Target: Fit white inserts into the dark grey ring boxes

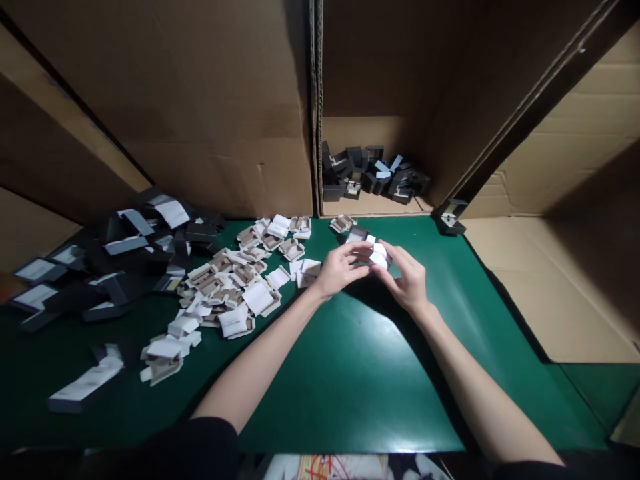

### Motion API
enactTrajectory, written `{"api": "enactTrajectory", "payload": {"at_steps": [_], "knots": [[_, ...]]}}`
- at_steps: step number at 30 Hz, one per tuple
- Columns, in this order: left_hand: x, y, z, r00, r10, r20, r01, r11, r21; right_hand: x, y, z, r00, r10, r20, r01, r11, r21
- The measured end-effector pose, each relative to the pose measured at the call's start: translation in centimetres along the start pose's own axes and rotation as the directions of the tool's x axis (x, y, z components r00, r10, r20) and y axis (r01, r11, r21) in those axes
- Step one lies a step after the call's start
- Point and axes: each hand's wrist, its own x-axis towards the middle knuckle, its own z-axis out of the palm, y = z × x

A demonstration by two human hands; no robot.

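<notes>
Over the green table, both my hands meet at a small white folded card insert (379,255). My left hand (343,268) pinches its left side with fingertips and thumb. The fingers of my right hand (407,275) are closed on its right side. Just behind my left fingers stands an open dark box (357,233), partly hidden by them. A tan-and-white card insert (343,223) lies behind that box. Left of my left wrist are folded white cards (306,272) and a heap of card inserts (225,283).
Dark boxes with white cards (135,247) are piled at the left. A cardboard carton (375,207) at the back holds several open dark boxes (370,173). One open box (451,217) stands by its right corner. Another carton (560,287) lies at the right of the green table (350,380).
</notes>
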Motion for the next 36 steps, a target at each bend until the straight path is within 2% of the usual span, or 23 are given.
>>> {"api": "enactTrajectory", "payload": {"at_steps": [3,6,9,12,14,17,21,31,36], "knots": [[0.1,0.0,-0.5,0.999,0.021,0.043,-0.022,0.999,0.035,0.1,0.1,0.1,0.999,-0.045,0.031,0.044,0.999,0.015],[0.1,0.1,-0.8,0.997,0.049,0.063,-0.06,0.983,0.174,0.0,0.1,0.4,0.995,-0.076,0.07,0.076,0.997,0.003],[0.1,0.2,-0.8,0.997,0.068,0.045,-0.078,0.961,0.264,-0.3,0.4,0.8,0.998,-0.043,0.037,0.043,0.999,-0.005],[0.0,0.3,-0.6,0.996,0.087,0.028,-0.091,0.956,0.28,-0.7,0.6,1.1,0.999,0.036,-0.031,-0.035,0.999,0.01],[0.0,0.3,-0.6,0.994,0.1,0.041,-0.107,0.95,0.292,-0.7,0.6,1.1,0.998,0.05,-0.034,-0.05,0.999,0.011],[0.0,0.3,-0.7,0.991,0.121,0.061,-0.134,0.941,0.312,-0.4,0.4,0.8,0.999,0.029,0.017,-0.03,0.999,0.025],[0.1,0.1,-1.2,0.989,0.143,0.036,-0.147,0.938,0.314,0.0,0.0,0.4,0.997,-0.022,0.073,0.018,0.998,0.061],[0.2,-0.1,-1.3,0.987,0.161,-0.001,-0.151,0.927,0.344,0.1,-0.2,0.8,0.998,-0.056,0.018,0.055,0.997,0.048],[0.1,0.1,-1.3,0.989,0.146,0.018,-0.139,0.894,0.426,0.1,-0.2,0.7,0.999,-0.053,0.009,0.053,0.997,0.052]]}}
